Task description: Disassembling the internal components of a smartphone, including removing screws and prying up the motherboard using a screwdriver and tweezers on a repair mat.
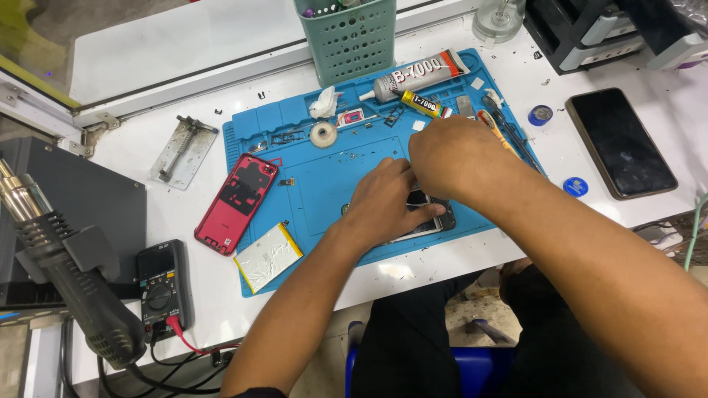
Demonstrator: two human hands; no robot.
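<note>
Both hands sit together at frame centre over an opened phone (431, 217) lying on the blue repair mat (324, 184). Left hand (383, 203) lies flat on the phone, thumb pressed along its lower edge, holding it down. Right hand (453, 155) is curled just above and right of the left, fingers bent down onto the phone's upper part; whether it pinches anything, cannot tell, fingertips hidden. Phone mostly covered by the hands, only its right end and bottom edge show. Left of the hands, a red phone back cover (236, 203) lies half on the mat's edge, with a silver battery (268, 256) just below it. Upper part of the mat: large grey glue tube (420, 75), small yellow glue tube (422, 104) touching beside it, tape roll (323, 135), crumpled white tissue (324, 102). Green perforated basket (348, 37) at top centre. Right of the mat, a dark phone (621, 142) lies face up on the white table (147, 44). Lower left: multimeter (164, 284) and hot air gun (66, 273).
</note>
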